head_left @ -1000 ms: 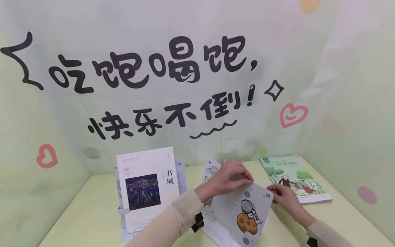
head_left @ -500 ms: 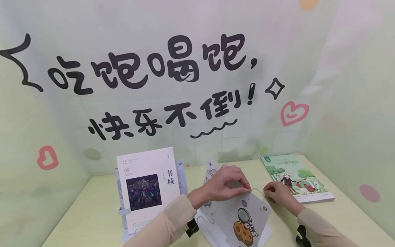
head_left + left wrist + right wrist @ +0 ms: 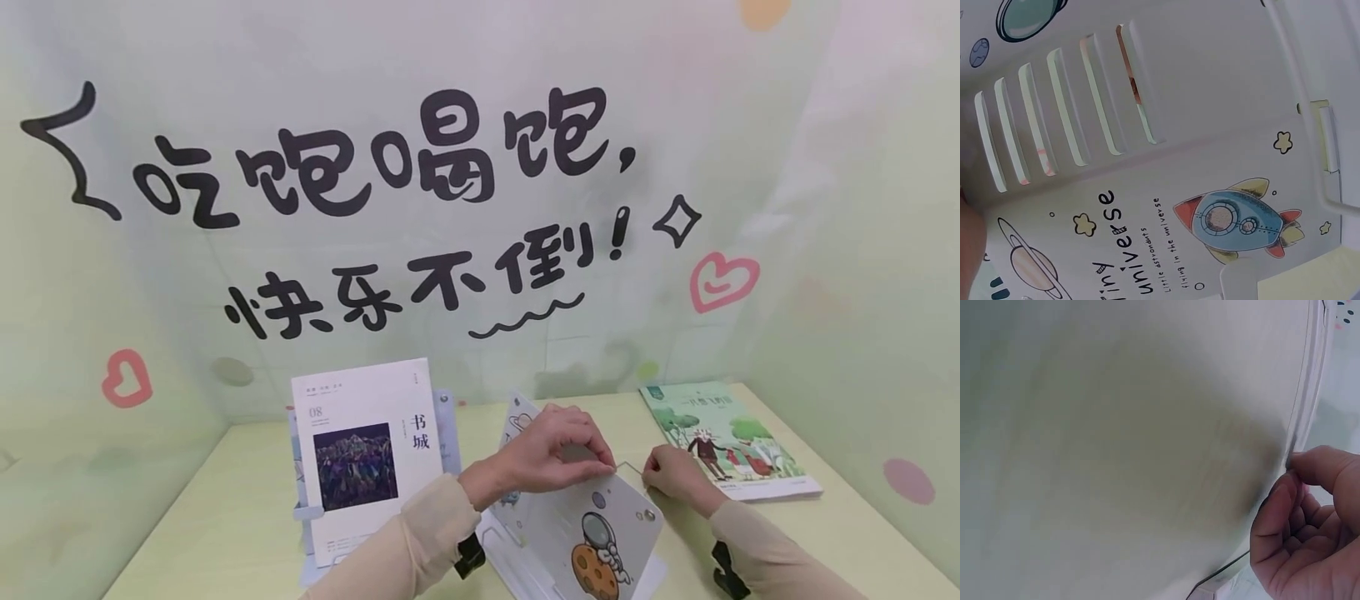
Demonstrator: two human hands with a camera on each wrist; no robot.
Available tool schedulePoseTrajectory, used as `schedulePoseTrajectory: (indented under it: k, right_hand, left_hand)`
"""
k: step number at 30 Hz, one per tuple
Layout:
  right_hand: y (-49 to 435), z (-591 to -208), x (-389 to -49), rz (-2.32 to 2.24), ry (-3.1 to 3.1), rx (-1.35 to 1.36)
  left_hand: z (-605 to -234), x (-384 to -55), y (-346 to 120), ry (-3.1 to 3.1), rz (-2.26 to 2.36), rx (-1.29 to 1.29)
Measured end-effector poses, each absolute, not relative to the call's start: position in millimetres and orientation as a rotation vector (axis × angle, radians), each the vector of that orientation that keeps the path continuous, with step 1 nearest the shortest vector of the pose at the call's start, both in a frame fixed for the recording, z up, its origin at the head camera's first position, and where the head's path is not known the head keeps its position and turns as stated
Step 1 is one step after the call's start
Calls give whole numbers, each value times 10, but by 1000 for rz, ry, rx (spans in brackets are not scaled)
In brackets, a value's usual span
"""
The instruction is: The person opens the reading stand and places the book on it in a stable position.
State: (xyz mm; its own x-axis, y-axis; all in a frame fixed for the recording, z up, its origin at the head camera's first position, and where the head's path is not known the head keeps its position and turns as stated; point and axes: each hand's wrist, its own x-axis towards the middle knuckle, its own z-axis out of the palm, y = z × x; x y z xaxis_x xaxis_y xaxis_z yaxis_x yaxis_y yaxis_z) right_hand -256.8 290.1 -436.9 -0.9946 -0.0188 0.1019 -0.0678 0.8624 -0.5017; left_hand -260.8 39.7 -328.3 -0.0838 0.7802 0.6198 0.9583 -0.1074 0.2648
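Observation:
A pale folding book stand (image 3: 551, 533) with an astronaut print stands tilted on the table in the head view. My left hand (image 3: 551, 450) pinches its top edge between thumb and fingers. Just right of that edge, a thin bent metal wire (image 3: 628, 467) shows behind the panel. Its far end is pinched between the thumb and fingers of my right hand (image 3: 681, 482). The left wrist view shows the panel's slots and a printed rocket (image 3: 1235, 219). In the right wrist view my right hand (image 3: 1310, 531) has its thumb and index finger together, the others curled.
On the left, a white book (image 3: 375, 500) leans upright on a second bluish book stand (image 3: 447, 425). A green picture book (image 3: 731, 446) lies flat at the back right of the light wooden table (image 3: 187, 517). Printed curtain walls (image 3: 480, 50) enclose it.
From the stand's right corner, my right hand has moved slightly down and away, and the wire has come into view behind the panel. My left hand keeps its pinch on the edge.

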Motion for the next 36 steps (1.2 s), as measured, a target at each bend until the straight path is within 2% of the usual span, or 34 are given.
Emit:
schedulePoseTrajectory:
  k: [9, 23, 30, 36]
  right_hand:
    - [3002, -4345, -2413, 960, -2873, 19]
    - [3130, -4334, -2166, 1738, -2702, -215]
    - [3149, -4291, -1960, 1990, -2649, -144]
    - [2965, -4200, -1942, 2067, -2579, 145]
  left_hand:
    - [-3245, -2630, 407, -1863, -912, -1944]
    - [-3310, -2772, 249, -1953, -988, -1865]
    - [-3319, -2773, 153, -1983, -1054, -1853]
    - [-3323, -2761, 123, -2013, -1091, -1864]
